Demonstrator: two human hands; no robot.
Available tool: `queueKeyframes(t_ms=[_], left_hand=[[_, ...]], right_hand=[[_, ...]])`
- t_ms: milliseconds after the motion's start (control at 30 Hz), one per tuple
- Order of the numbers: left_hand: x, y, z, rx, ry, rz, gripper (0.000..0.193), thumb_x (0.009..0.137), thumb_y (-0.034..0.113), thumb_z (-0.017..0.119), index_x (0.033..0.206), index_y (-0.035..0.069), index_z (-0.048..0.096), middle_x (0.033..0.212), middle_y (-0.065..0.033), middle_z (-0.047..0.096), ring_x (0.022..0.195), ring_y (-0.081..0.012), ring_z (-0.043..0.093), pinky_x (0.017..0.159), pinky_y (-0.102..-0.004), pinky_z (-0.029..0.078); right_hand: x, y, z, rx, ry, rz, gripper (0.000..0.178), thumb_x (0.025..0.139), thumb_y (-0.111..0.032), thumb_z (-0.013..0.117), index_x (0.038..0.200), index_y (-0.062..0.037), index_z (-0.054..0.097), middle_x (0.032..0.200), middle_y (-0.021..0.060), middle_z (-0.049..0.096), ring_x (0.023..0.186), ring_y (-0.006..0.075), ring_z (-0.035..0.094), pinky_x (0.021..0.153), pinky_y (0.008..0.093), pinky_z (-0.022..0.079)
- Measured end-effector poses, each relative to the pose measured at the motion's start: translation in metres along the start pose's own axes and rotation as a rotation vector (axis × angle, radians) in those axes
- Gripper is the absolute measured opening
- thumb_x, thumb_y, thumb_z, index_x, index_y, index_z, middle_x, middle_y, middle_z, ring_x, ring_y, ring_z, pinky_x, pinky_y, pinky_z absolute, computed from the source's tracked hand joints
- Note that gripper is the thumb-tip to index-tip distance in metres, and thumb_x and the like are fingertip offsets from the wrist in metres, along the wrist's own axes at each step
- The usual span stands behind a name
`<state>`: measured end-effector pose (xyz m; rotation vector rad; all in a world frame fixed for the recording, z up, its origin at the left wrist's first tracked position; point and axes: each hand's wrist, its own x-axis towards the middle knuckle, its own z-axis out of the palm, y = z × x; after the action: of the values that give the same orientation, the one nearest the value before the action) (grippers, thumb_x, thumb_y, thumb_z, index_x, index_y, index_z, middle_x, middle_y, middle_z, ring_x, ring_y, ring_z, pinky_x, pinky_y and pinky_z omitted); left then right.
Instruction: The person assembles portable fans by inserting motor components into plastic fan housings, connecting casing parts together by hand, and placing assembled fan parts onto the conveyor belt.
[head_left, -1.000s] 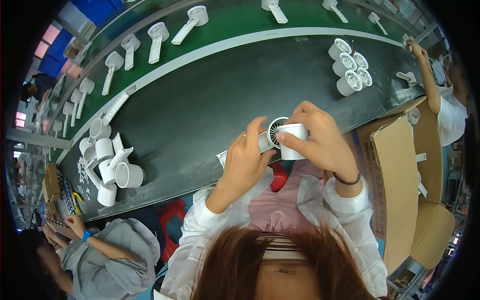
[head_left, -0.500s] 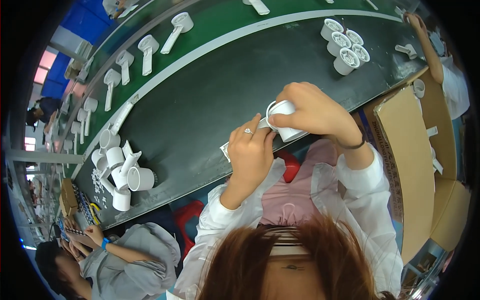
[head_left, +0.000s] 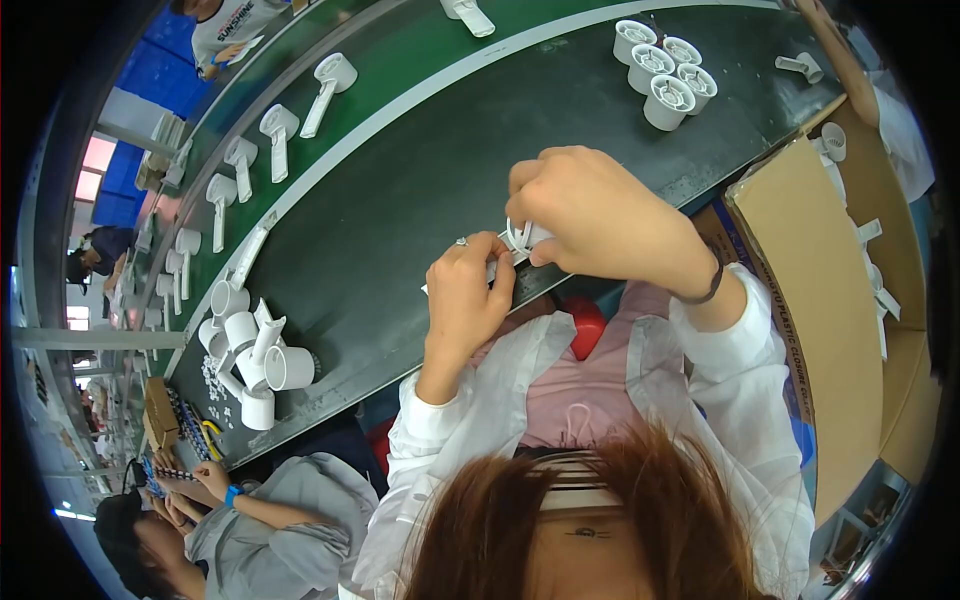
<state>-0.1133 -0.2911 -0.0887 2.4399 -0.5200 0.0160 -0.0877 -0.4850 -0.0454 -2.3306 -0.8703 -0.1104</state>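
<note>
Between my hands, near the front edge of the dark table, is a white plastic fan-like housing (head_left: 519, 238) with a round barrel and a flat handle. My left hand (head_left: 466, 300), a ring on one finger, is closed round the handle, with the fingers hiding most of it. My right hand (head_left: 595, 212) comes over from the right, its fingers bent down and gripping the barrel end. Only a bit of the rim shows past the fingertips. Whether the right fingers also pinch a small part is hidden.
Several housings (head_left: 290, 368) lie heaped at the left beside small white pieces (head_left: 214, 385). Several round white units (head_left: 670, 100) stand at the back right. A green conveyor belt (head_left: 375, 85) carries more housings. At the right is an open cardboard box (head_left: 810, 320); a co-worker (head_left: 270, 530) sits at the left.
Both hands and the housing have shifted left in the picture. My right hand has turned further over the barrel, which is now mostly covered. The view itself has also moved slightly.
</note>
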Motion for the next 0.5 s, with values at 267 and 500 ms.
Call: queueKeyframes(t_ms=[267,500], left_hand=[[0.01,-0.008,0.002,-0.212,-0.152,-0.152,0.015,0.078,0.009,0.061,0.085,-0.005,0.062,0.069,-0.0205,0.062,0.061,-0.0357,0.061,0.056,-0.0398,0.045],[0.012,-0.002,0.008,-0.272,-0.015,-0.082,0.018,0.078,0.01,0.061,0.087,-0.006,0.063,0.07,-0.0215,0.063,0.063,-0.0365,0.063,0.058,-0.0393,0.047]], right_hand=[[0.008,0.018,0.012,0.379,0.134,-0.01,0.022,0.058,-0.005,0.079,0.074,0.0003,0.067,0.089,0.0114,0.068,0.08,0.0283,0.066,0.071,0.0336,0.052],[-0.004,0.032,0.035,0.76,0.325,0.104,0.019,0.06,-0.004,0.079,0.074,-0.0012,0.066,0.102,0.011,0.07,0.089,0.0213,0.067,0.081,0.0297,0.051]])
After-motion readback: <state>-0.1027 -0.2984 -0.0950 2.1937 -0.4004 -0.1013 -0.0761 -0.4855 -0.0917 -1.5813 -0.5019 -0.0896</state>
